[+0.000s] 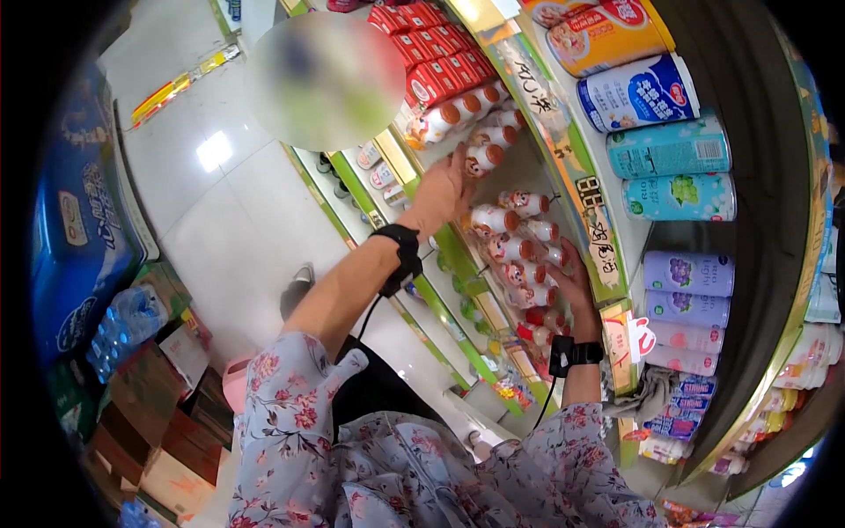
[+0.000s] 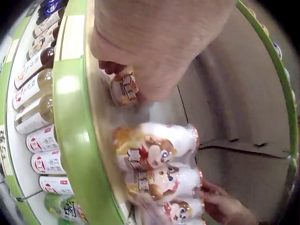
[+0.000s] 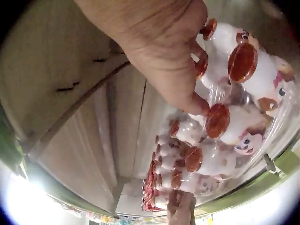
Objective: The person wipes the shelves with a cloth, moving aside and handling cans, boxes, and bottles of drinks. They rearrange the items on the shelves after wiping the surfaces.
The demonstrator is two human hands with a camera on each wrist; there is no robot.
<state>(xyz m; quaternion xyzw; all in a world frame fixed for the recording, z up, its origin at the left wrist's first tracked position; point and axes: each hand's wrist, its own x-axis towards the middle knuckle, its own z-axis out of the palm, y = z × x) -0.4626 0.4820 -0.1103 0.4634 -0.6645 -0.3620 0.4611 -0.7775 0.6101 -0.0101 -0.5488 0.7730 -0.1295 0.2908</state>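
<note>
Small white drink bottles with orange-red foil caps and cartoon animal prints stand in clear wrap on a shelf. My left hand (image 1: 443, 192) reaches to the farther bottles and grips a drink bottle (image 1: 482, 160) there. In the left wrist view its curled fingers lie around a printed drink bottle (image 2: 124, 89), partly hidden by the hand. My right hand (image 1: 572, 289) holds the nearer wrapped pack of bottles (image 1: 513, 247) from its cap side. In the right wrist view the thumb presses beside a foil cap (image 3: 218, 120), while the other fingers reach among the bottles.
Red cartons (image 1: 440, 57) sit at the shelf's far end. Cans (image 1: 673, 150) fill the upper shelf, above a green-edged price rail (image 1: 563, 150). Lower shelves hold labelled bottles (image 2: 35, 93). Cardboard boxes (image 1: 158, 422) and a blue package (image 1: 84, 211) stand across the aisle.
</note>
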